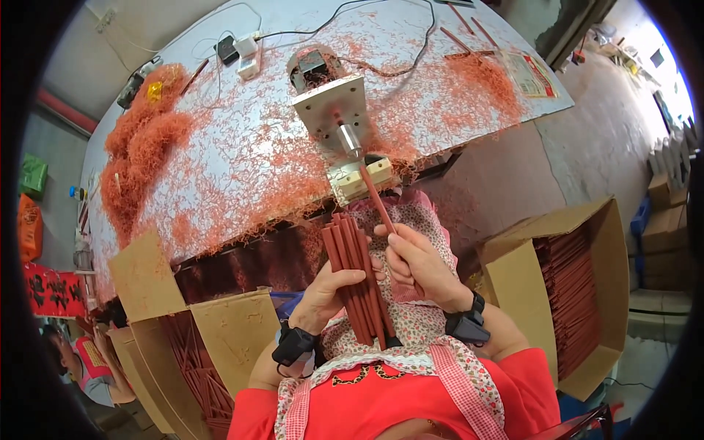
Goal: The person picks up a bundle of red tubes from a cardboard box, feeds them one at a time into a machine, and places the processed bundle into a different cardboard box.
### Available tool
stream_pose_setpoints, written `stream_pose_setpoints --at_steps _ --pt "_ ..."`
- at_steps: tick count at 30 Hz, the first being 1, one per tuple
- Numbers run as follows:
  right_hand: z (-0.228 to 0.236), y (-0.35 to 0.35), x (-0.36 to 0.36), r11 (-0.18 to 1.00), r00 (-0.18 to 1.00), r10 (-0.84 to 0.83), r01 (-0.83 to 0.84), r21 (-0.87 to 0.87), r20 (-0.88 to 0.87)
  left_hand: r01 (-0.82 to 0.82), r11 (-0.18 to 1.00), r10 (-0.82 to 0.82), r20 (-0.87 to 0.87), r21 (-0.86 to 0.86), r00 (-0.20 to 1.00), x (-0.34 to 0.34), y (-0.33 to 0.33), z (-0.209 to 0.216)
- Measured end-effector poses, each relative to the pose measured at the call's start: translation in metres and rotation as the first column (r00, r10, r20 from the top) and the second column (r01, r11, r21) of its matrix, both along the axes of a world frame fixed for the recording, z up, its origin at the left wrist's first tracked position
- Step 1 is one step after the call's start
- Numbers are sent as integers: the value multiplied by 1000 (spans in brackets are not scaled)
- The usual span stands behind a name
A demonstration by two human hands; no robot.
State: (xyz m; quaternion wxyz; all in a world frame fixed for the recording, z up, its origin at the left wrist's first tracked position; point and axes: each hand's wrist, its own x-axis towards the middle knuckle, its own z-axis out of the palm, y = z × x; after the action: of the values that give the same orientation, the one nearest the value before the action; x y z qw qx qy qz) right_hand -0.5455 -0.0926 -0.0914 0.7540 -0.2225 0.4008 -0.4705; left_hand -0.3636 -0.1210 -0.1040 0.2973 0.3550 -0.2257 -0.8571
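My left hand (pixel 330 288) is wrapped round a bundle of reddish-brown sticks (pixel 359 293), held upright against my apron. Between the fingers of my right hand (pixel 419 262) is a single stick (pixel 378 199) of the same colour. Its far end meets the metal tip of a motor-driven spindle (pixel 350 139), beside a pale block (pixel 359 178) at the table's edge. Whether the tip has entered the stick I cannot tell. Behind the spindle a square metal plate (pixel 330 103) carries the motor (pixel 315 67).
Curly red shavings (pixel 154 139) cover much of the white table (pixel 242 132). Cardboard boxes of sticks stand at my left (pixel 227 323) and right (pixel 513 271). A black cable (pixel 330 28) crosses the table near a power strip (pixel 249 59). Another person (pixel 92 359) is at lower left.
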Motion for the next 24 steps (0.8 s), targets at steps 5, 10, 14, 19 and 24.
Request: stream_pose_setpoints --at_steps 5,10,14,19,24 --pt "4 -27 2 999 999 30 -29 -19 26 17 992 -15 -13 126 1000 9 1 -10" --pt "12 -7 4 998 999 -24 22 56 40 -19 1000 18 94 13 995 7 -2 -4" --pt "11 3 3 996 999 -18 14 85 44 -85 993 96 136 -84 986 -2 -11 3" --pt "-1 -26 2 1000 1000 -22 22 2 1 -227 941 273 164 -251 948 -20 -25 17" --pt "-21 1 18 899 603 -276 -114 -424 -748 -231 952 265 158 -203 951 -33 -36 13"
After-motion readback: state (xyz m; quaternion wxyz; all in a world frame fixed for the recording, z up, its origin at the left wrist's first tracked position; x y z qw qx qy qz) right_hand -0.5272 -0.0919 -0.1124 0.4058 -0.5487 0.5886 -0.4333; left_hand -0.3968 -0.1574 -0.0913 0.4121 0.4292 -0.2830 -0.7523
